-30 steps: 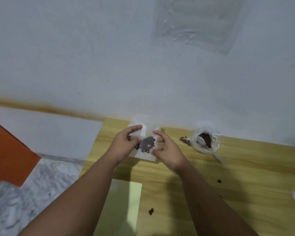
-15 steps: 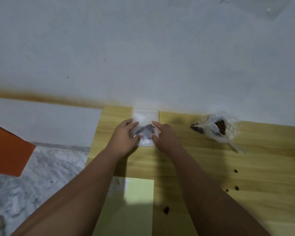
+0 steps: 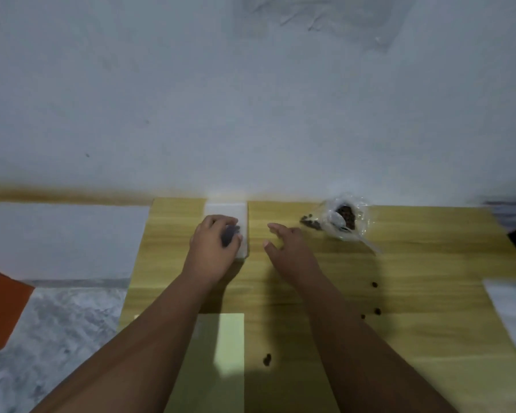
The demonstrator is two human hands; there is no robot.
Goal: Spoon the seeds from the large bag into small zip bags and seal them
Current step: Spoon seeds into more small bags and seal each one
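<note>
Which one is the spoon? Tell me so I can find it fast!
Find the yellow wooden table. At its far edge, right of the middle, sits a crinkly clear bag of dark seeds. The spoon is the pale plastic thing poking out of that bag toward you; nothing else sticks out of it.

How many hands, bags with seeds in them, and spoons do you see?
Hands: 2 (left hand, right hand)
Bags with seeds: 2 (small bag, large bag)
Spoons: 1 (spoon, in the large bag)
Total: 5
</note>
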